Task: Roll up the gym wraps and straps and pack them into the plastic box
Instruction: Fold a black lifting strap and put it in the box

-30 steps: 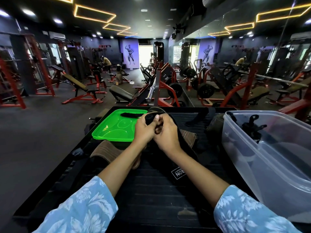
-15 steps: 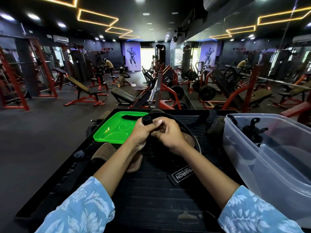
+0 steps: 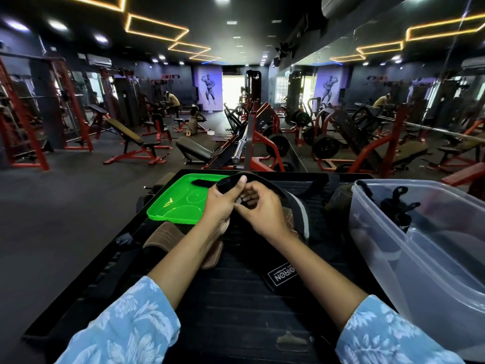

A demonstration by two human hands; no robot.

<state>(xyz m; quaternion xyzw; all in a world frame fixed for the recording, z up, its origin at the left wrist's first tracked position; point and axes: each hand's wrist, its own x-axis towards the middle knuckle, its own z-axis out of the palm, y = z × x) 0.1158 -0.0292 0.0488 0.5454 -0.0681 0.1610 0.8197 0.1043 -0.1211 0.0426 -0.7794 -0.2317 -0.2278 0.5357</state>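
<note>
1. One view serves us here, the head camera, and in it both hands meet just above the middle of the black table (image 3: 236, 311).
2. We see the left hand (image 3: 220, 206) curled round a small tight roll (image 3: 228, 183) of black wrap, thumb on top, fingers wrapped beneath it.
3. The right hand (image 3: 262, 214) sits just beside it at 3 o'clock, its fingers pinching the wrap where it leaves the roll.
4. From the grip the loose tail (image 3: 282, 275) runs back toward 5 o'clock, lying flat along the table and ending in a white-lettered label; that is the wrap's long axis.
5. We judge the next turns must draw this tail toward 11 o'clock onto the roll, and the left hand is nearer the roll.
6. The wrap looks black, soft and flat, only a short part wound.
7. The plastic box (image 3: 372, 232) stands at 3 o'clock from the hands, near but apart, open, with dark straps (image 3: 396, 206) already inside.
8. The green lid (image 3: 181, 200) lies at 10 o'clock, just beside the left hand.
9. A brown strap (image 3: 162, 236) lies under the left forearm.
</note>
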